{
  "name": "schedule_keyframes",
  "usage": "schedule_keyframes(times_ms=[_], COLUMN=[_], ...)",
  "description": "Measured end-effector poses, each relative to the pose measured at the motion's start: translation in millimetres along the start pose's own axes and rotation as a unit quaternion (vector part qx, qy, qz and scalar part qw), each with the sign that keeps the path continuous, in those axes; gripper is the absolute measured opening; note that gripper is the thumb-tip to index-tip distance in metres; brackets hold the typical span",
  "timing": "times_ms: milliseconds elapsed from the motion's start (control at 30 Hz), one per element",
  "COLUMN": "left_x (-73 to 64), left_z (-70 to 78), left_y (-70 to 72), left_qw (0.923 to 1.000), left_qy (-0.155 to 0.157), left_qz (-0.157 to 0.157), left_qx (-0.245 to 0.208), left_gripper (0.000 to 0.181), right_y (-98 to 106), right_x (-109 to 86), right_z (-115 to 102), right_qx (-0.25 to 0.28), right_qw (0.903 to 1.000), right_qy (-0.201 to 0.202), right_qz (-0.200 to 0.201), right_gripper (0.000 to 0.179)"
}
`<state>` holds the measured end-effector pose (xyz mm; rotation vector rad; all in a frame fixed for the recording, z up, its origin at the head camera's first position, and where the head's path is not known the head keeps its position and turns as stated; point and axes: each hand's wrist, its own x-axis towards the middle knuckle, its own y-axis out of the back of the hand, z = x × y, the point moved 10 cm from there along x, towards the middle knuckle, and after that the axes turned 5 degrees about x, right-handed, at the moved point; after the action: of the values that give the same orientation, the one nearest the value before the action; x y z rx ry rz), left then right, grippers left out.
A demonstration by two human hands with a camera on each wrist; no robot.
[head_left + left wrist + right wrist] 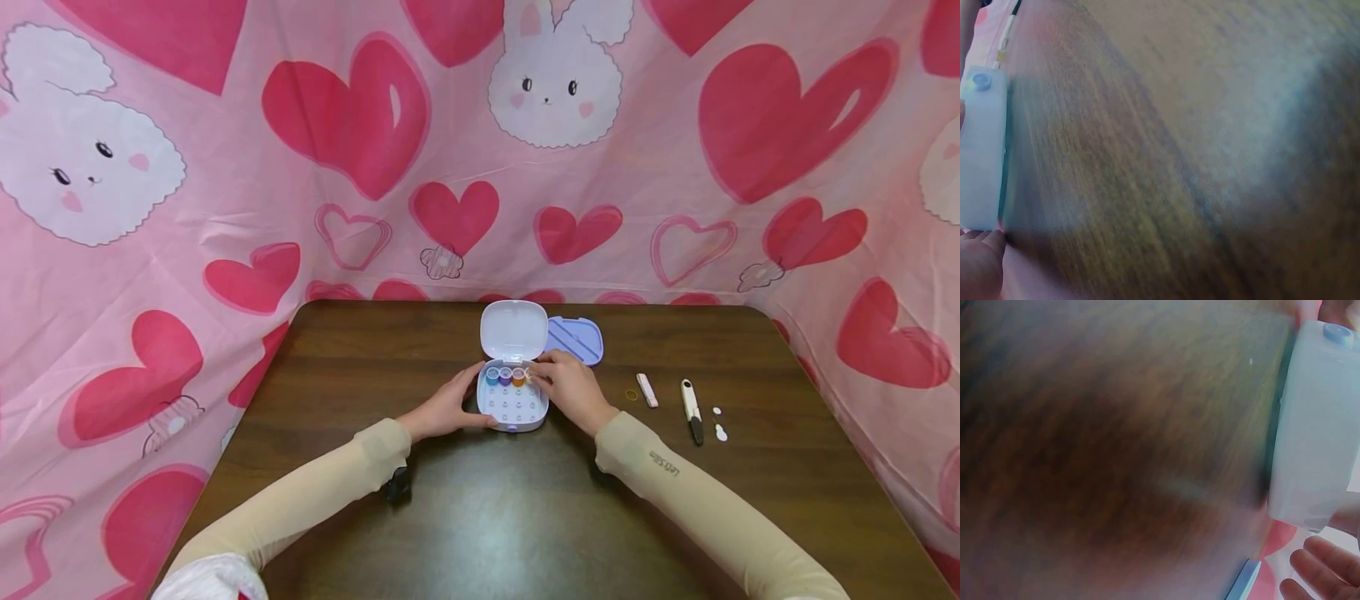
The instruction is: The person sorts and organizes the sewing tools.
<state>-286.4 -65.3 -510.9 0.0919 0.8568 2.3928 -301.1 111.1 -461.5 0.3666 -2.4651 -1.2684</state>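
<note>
A white box [513,421] with its hinged lid [514,330] raised stands on the table, rows of small pegs across its floor. Along the back row sit a blue [492,377], a purple [506,377] and an orange thread spool [518,377]. My left hand [448,407] grips the box's left side, thumb at the front corner and fingers farther back. Over the back right corner, my right hand [573,387] pinches a pale yellow spool [529,374], partly hidden by the fingertips. In the right wrist view, its other fingers [1329,565] extend beside the box wall.
A lilac tray [576,340] lies behind the box on the right. Farther right on the table [517,517] are a thin yellow ring [632,395], a folded white strip [647,390], a white and black hand tool [692,412] and small white pieces [721,432].
</note>
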Motion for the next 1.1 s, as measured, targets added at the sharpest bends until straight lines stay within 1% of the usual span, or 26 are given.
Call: schedule_keyframes(times_ms=[200, 433, 733, 967, 1100], left_x=[2.3, 2.1, 1.7, 0.6, 1.1], left_z=[-1.3, -1.7, -1.4, -1.8, -2.8], left_y=[-0.6, -0.6, 0.4, 0.3, -0.1], left_qw=[0.9999, 0.9999, 0.9999, 0.9999, 0.9999], left_qy=[-0.007, -0.004, -0.002, 0.001, 0.002], left_qz=[0.003, 0.004, 0.004, 0.007, 0.008], left_qx=[0.007, 0.01, 0.01, 0.008, 0.01], left_gripper=[0.107, 0.108, 0.106, 0.107, 0.107], right_y=[-0.2, 1.3, 2.3, 1.4, 5.1], right_x=[-0.1, 0.6, 1.9, 2.2, -0.1], right_z=[-0.2, -0.1, -2.0, 0.3, 0.0], right_qx=[-0.01, -0.01, -0.017, -0.014, -0.017], right_qw=[0.9999, 0.9998, 0.9998, 0.9999, 0.9996], right_qy=[0.01, 0.012, 0.013, 0.006, 0.022], right_qz=[0.008, 0.008, 0.001, -0.008, 0.009], right_gripper=[0.031, 0.031, 0.03, 0.029, 0.027])
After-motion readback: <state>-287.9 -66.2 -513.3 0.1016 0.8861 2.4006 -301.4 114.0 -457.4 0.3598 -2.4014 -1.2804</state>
